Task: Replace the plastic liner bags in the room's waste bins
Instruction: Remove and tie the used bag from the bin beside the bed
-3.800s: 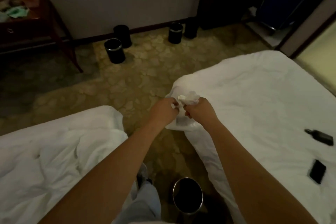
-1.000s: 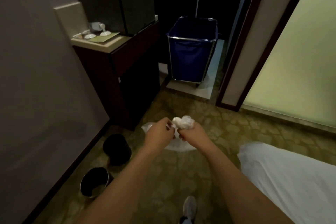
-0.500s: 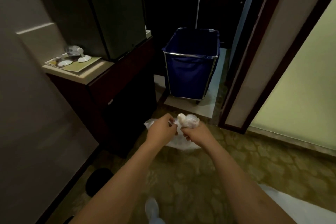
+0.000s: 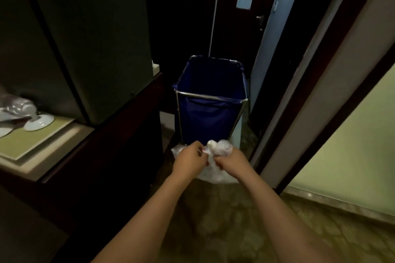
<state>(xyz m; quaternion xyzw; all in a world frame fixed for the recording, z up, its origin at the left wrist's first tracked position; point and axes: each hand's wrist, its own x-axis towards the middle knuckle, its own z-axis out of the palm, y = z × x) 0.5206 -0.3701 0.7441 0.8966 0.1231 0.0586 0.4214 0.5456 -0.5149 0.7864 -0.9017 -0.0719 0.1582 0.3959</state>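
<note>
Clear liner bag [image 4: 215, 174] – hangs vert., neck up, both hands' fingers [image 4: 202, 151] pinching

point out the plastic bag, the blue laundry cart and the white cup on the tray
plastic bag [image 4: 222, 148]: head view, bunched top above the right hand
blue laundry cart [image 4: 206, 121]: head view, front fabric panel
white cup [image 4: 39, 121]: head view, its round base

Hotel guest room, entry corridor. We note: a blue fabric linen cart [image 4: 210, 100] on a metal frame, of the housekeeping kind; a dark cabinet [image 4: 85, 34] above a tabletop [image 4: 40, 156] carrying a tray [image 4: 32, 141] with white cups [image 4: 38, 123]; a patterned carpet [image 4: 245, 230]; a dark door [image 4: 241, 28] bearing a posted notice [image 4: 244, 3].
</note>
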